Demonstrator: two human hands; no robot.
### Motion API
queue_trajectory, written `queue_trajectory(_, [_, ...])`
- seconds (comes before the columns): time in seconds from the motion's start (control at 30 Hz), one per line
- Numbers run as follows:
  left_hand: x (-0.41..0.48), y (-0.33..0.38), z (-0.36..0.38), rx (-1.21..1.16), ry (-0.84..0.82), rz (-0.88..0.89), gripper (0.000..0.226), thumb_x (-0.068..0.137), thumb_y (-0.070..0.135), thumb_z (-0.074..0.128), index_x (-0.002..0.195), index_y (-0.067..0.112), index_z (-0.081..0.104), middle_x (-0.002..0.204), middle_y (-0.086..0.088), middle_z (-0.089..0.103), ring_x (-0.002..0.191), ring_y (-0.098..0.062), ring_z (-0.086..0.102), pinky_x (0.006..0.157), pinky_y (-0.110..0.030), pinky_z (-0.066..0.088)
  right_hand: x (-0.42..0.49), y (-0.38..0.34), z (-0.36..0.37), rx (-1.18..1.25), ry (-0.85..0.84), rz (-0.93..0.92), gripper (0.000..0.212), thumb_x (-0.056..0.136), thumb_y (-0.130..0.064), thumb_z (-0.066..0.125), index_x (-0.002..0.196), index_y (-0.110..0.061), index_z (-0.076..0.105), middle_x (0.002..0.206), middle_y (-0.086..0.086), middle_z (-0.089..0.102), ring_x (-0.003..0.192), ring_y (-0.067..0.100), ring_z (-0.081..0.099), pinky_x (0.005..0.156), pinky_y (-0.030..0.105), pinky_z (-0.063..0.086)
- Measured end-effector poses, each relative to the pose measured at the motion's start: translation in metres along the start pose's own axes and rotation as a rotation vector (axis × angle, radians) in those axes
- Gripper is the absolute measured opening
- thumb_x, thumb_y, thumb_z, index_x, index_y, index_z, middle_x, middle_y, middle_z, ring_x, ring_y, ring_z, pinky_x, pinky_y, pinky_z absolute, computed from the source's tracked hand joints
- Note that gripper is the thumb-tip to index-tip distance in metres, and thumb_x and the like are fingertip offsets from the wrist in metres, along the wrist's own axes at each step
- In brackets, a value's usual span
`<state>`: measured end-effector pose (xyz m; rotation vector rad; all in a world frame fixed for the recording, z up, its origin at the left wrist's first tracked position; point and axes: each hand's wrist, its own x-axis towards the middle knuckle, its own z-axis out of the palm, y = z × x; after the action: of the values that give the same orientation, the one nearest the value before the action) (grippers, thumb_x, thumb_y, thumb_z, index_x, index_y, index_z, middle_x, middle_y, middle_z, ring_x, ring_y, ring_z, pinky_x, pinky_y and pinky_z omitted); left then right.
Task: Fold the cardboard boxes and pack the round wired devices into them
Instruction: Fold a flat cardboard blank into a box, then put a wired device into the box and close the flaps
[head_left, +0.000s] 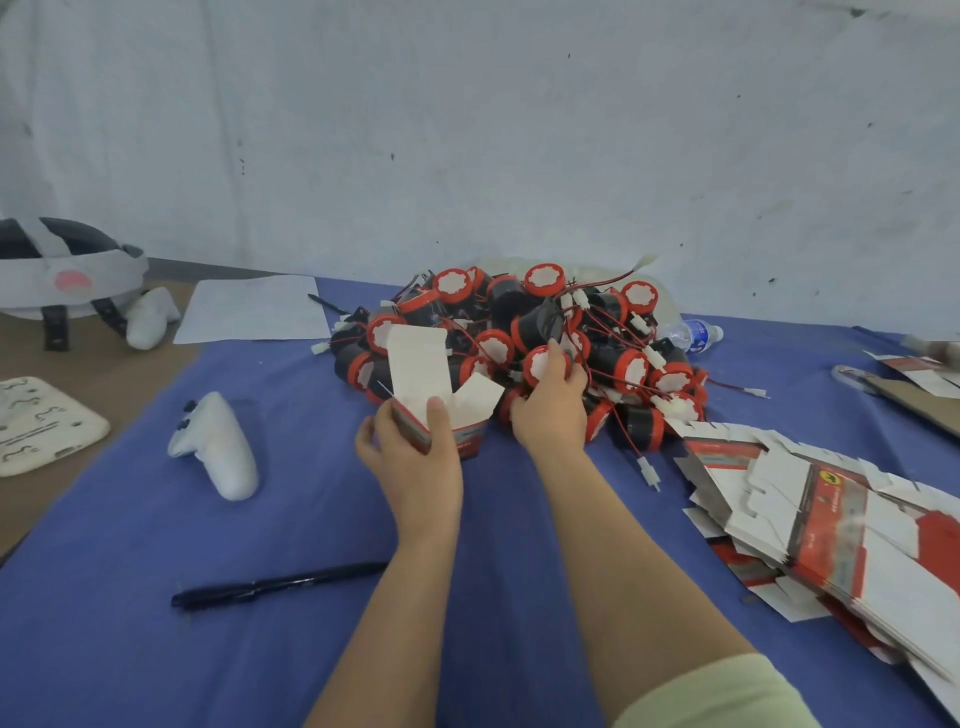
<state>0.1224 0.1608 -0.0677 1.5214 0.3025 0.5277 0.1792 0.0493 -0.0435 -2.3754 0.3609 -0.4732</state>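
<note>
Your left hand (410, 447) grips a folded box (441, 395), held upright with its top flaps open and your thumb on the near wall. At its three o'clock, your right hand (545, 410) curls its fingers round a red-capped round device (543, 364) at the near edge of the pile (613, 332); whether it is clear of the heap is hard to tell. The pile lies at twelve o'clock from your hands on the blue cloth (156, 623). Flat boxes (831, 530) are stacked at four o'clock, a black pen (275, 584) lies at seven, and a white controller (218, 447) at nine.
</note>
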Motion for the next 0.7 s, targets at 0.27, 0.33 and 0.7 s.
queue_trajectory(0.27, [-0.007, -0.007, 0.006, -0.006, -0.034, 0.004, 0.04, 0.099, 0.027, 0.048, 0.135, 0.012, 0.042, 0.146, -0.004, 0.027, 0.106, -0.005, 0.036, 0.085, -0.024, 0.038, 0.008, 0.011, -0.007, -0.016, 0.231, -0.029, 0.045, 0.093, -0.01, 0.049, 0.136, -0.009, 0.035, 0.135, 0.012, 0.047, 0.101, 0.033, 0.059, 0.068, 0.035, 0.042])
queue_trajectory(0.33, [-0.011, -0.008, 0.006, -0.001, -0.034, 0.004, 0.039, 0.099, 0.025, 0.048, 0.135, 0.012, 0.042, 0.146, -0.005, 0.026, 0.105, -0.004, 0.034, 0.084, -0.023, 0.036, 0.006, 0.014, -0.012, -0.038, 0.238, -0.124, 0.05, 0.094, -0.013, 0.049, 0.142, -0.011, 0.034, 0.137, 0.01, 0.049, 0.113, 0.032, 0.053, 0.086, 0.041, 0.047])
queue_trajectory(0.7, [0.003, -0.003, -0.005, -0.11, 0.131, 0.013, 0.033, 0.098, 0.019, 0.045, 0.128, 0.004, 0.043, 0.135, -0.009, 0.036, 0.113, -0.017, 0.043, 0.086, -0.031, 0.041, 0.017, 0.011, -0.001, -0.273, 0.088, -0.118, 0.066, 0.088, -0.03, 0.064, 0.143, -0.021, 0.028, 0.144, 0.01, 0.036, 0.127, 0.032, 0.038, 0.096, 0.042, 0.04])
